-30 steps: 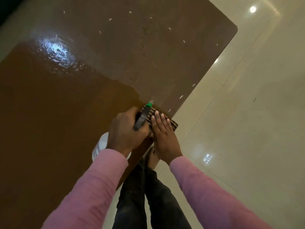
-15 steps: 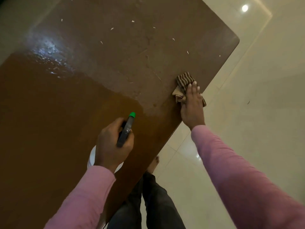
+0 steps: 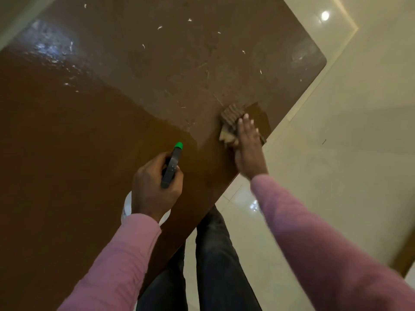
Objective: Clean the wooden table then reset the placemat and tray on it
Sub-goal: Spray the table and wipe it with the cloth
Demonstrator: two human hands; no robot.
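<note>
At lower centre of the frame, the left hand [image 3: 155,191] grips a bottle [image 3: 172,167], fingers curled round its neck, with the green nozzle pointing up-frame. Right of centre, the right hand [image 3: 249,151] presses a striped cloth [image 3: 231,114] onto the table [image 3: 78,142] near its right edge, fingers straight and close together. The table fills the left and centre of the frame. White specks [image 3: 160,27] lie on its upper part.

Print on the white spray bottle [image 3: 126,206] is too blurred to read.
</note>
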